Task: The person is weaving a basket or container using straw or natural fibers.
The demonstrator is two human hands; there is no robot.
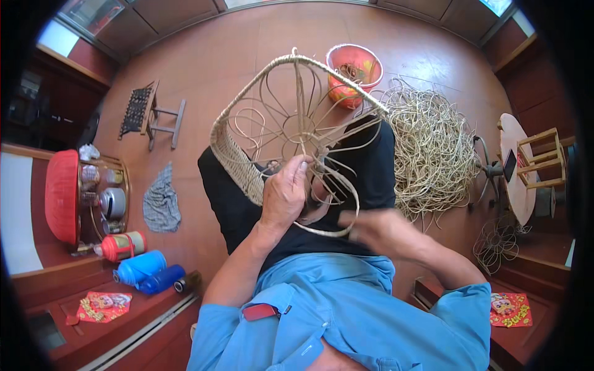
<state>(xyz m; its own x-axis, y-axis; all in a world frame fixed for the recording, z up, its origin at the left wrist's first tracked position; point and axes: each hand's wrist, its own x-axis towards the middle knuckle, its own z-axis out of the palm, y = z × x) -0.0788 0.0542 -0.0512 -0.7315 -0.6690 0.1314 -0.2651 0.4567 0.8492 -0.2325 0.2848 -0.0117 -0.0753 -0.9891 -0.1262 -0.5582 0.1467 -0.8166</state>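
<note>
A wire basket frame [291,131] with petal-like loops rests across my lap, its rim [257,71] wrapped in pale straw cord. Woven cord covers its left side [238,164]. At the near centre of the frame, my left hand [286,193] is closed, thumb and fingers pinching the wires where they meet. From there a loop of cord [357,207] curves round toward my right hand [380,232]. That hand is smeared by motion at the loop's lower right, so its fingers and any hold on the cord are unclear.
A big heap of straw cord [427,154] lies right of my legs, beside a red bucket [354,93]. Left are a small stool [151,114], a grey cloth [162,201] and several flasks [139,267]. A round table [516,167] and another wire frame [495,244] are far right.
</note>
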